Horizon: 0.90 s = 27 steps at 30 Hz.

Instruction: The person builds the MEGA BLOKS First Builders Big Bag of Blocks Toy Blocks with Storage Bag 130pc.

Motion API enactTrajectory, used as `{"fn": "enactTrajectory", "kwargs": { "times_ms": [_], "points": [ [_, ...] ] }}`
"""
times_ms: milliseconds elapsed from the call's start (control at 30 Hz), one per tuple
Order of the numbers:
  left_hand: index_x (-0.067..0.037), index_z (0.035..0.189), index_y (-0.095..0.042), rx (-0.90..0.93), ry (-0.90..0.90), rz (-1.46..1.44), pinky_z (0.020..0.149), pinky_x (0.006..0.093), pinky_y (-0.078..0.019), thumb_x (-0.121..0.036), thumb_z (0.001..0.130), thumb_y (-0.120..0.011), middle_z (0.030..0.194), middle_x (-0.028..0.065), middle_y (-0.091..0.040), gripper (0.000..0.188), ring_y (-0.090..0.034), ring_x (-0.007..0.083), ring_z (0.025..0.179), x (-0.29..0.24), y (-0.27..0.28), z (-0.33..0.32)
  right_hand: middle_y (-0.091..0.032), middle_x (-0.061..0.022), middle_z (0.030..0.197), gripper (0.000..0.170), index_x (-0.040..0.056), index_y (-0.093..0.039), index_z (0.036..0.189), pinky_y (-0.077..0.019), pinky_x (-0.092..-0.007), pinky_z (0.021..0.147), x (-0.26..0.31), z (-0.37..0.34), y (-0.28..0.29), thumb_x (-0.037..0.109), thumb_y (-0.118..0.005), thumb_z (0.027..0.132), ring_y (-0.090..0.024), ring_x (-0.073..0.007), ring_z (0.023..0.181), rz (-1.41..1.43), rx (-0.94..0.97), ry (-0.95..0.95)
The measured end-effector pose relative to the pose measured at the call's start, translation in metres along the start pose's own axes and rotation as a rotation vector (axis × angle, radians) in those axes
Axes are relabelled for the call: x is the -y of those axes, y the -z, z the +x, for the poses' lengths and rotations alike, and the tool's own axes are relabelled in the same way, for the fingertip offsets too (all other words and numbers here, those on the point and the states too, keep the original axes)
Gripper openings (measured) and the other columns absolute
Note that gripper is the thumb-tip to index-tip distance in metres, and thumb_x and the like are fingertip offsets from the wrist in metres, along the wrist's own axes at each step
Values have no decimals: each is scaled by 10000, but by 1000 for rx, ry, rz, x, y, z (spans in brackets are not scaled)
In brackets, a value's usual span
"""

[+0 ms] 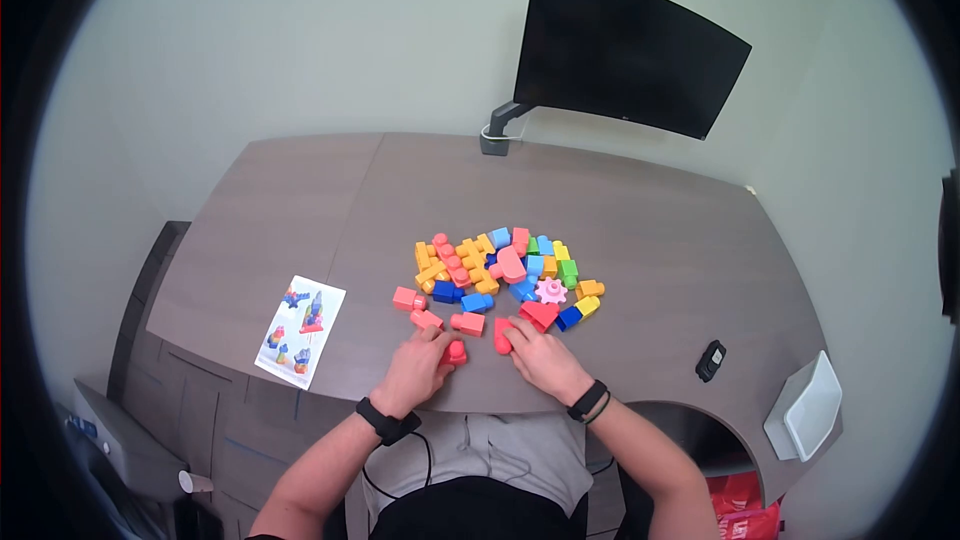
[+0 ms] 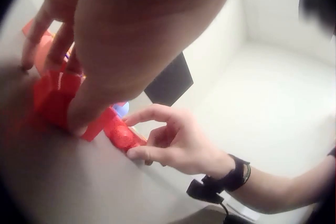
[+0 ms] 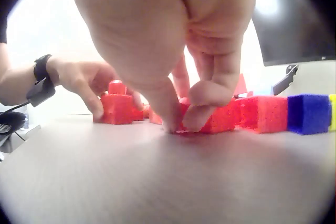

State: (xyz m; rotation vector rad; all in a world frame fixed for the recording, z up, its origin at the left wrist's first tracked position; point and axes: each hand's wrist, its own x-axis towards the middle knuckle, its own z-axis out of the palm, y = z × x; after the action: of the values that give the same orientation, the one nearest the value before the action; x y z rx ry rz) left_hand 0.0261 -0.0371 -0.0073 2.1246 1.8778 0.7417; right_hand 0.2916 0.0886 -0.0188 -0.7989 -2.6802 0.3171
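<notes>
My left hand (image 1: pixel 413 372) grips a red toy building block (image 1: pixel 456 353) near the table's front edge. In the right wrist view that block (image 3: pixel 116 109) stands upright, its round stud on top, thumb on one side and fingers on the other. My right hand (image 1: pixel 550 364) pinches another red block (image 1: pixel 502 336) between thumb and fingers, low on the table. This block (image 2: pixel 123 136) is partly covered by the fingers in the left wrist view. Just beyond the hands lie more red blocks (image 1: pixel 467 324) and a red angled piece (image 1: pixel 539 314).
A pile of orange, blue, green and yellow blocks (image 1: pixel 478 262) spreads farther back, with a pink gear-shaped piece (image 1: pixel 550 290). A picture sheet (image 1: pixel 300 332) lies left. At right are a small black device (image 1: pixel 711 361) and a white bin (image 1: pixel 806 408). A monitor (image 1: pixel 630 50) stands behind.
</notes>
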Motion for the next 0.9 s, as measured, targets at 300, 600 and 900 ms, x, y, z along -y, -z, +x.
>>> {"fn": "enactTrajectory", "kwargs": {
  "times_ms": [300, 600, 900],
  "points": [
    [-113, 1268, -772, 41, 60, 28, 971, 521, -617, -68, 845, -903, 1250, 134, -714, 445, -724, 385, 1186, 0, 3, -5, -771, -177, 1161, 282, 5, -779, 1254, -669, -476, 817, 23, -16, 24, 108, -741, 994, -794, -395, 927, 240, -56, 8],
    [-135, 1279, -794, 79, 71, -32, 996, 535, -615, -47, 829, -892, 1236, 140, -721, 469, -726, 391, 1203, -1, 5, -3, -732, -180, 1213, 251, -5, -788, 1269, -652, -483, 877, 51, 4, 4, 98, -780, 1039, -779, -407, 1009, 378, -129, -4],
    [-140, 1300, -819, 58, 118, -106, 1020, 508, -594, -341, 774, -1016, 1220, 150, -750, 596, -717, 391, 1181, -6, -3, -1, -697, -170, 1322, 386, 46, -748, 1362, -652, -507, 921, 46, 6, 9, 216, -812, 1020, -745, -418, 1172, 323, -29, 23]
  ]
}}
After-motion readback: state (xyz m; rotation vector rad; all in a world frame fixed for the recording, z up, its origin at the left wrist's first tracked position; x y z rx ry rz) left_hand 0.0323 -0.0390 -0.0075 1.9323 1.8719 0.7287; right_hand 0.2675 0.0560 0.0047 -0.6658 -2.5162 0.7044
